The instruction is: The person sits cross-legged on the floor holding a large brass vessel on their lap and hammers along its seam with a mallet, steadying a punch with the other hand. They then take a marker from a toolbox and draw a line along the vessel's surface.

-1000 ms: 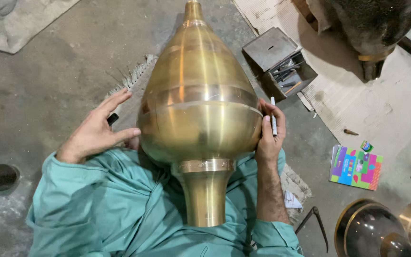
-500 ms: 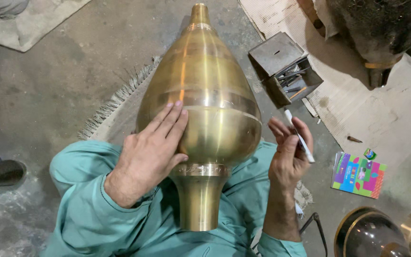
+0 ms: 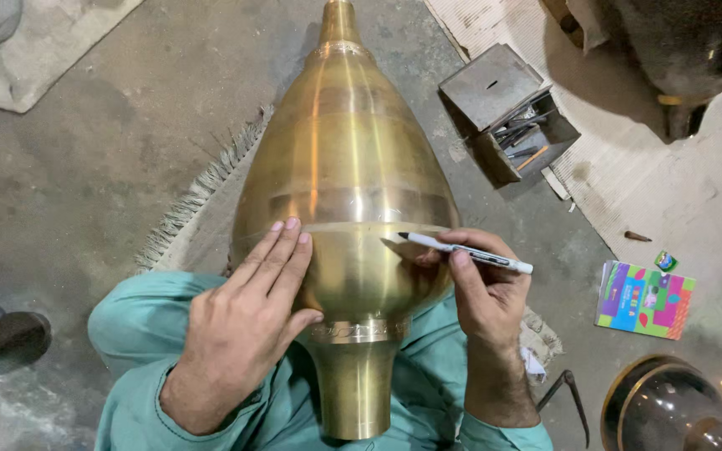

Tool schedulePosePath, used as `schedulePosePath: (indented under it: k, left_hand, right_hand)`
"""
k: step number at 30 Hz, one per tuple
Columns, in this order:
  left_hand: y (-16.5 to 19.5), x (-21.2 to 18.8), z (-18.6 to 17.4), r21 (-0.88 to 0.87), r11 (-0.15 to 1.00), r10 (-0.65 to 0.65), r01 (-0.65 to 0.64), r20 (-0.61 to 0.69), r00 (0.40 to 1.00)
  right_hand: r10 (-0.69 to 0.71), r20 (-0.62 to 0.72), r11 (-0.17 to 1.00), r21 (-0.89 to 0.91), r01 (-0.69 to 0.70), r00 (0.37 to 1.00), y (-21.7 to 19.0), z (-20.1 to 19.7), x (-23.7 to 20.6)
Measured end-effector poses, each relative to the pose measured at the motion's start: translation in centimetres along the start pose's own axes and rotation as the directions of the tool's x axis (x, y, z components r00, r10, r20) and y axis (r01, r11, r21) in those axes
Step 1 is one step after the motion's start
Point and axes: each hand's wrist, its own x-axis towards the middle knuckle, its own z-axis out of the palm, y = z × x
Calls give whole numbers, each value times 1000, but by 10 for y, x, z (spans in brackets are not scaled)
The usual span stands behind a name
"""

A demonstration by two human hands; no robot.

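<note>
A large teardrop-shaped brass vessel (image 3: 348, 167) lies across my lap, its narrow neck toward me and its pointed tip away. My left hand (image 3: 248, 321) rests flat on the vessel's wide lower body, fingers together and pointing up. My right hand (image 3: 482, 292) holds a white marker pen (image 3: 465, 250) with a black tip. The tip touches the brass near a raised band on the right side. My teal sleeves and trousers (image 3: 139, 334) show below the vessel.
An open grey metal box with tools (image 3: 511, 117) sits on the concrete floor at upper right. A colourful booklet (image 3: 643, 299) lies at right, metal calipers (image 3: 568, 397) beside my knee, round brass pieces (image 3: 678, 409) at lower right, a fringed mat (image 3: 198, 196) underneath.
My left hand moved from the vessel's left side onto its lower front. My right hand brought the marker from a raised hold down onto the brass. The view has come closer.
</note>
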Motion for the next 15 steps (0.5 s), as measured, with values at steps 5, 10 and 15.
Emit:
schedulePosePath:
  k: [5,10,15]
  left_hand:
    - [-2,-2,-2,-34,999,-17,17,14,1000]
    - [-3,-5,1,-56,998,-26,25,-29,999]
    - [-6,-8,4,-64,998,-22,19,-39,999]
  right_hand:
    - [-25,51,986,-160,33,998,-9,10,15]
    - [56,1,988,-142,-56,998,-15,21,27]
    - [124,-10,987,-103,-124,992,-20,29,35]
